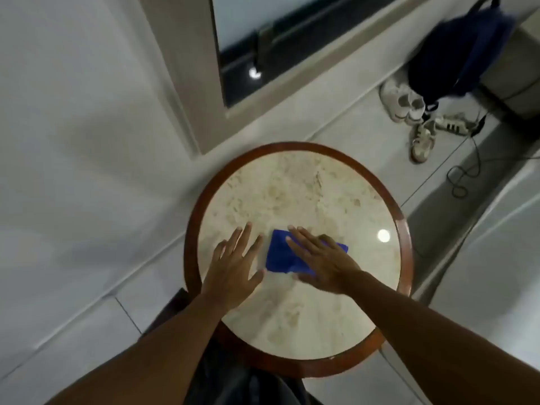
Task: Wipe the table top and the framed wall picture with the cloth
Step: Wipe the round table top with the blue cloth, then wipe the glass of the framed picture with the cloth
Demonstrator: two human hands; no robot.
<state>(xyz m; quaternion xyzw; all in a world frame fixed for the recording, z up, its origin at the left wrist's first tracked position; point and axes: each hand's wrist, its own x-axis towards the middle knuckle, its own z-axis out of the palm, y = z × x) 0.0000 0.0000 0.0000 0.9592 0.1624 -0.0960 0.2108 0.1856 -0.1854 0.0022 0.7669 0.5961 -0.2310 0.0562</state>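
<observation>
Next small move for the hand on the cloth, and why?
Probably sweep the right hand and the blue cloth away from the body, toward the far half of the table top. The cloth lies flat under that open palm near the near-middle; the left hand rests bare beside it, and the far marble looks uncovered.

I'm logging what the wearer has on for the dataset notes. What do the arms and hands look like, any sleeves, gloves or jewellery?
Both arms are bare as far as the frame shows: no sleeves. The left hand and right hand wear no gloves. No rings, watch or bands are visible, though the picture is slightly blurred.
</observation>
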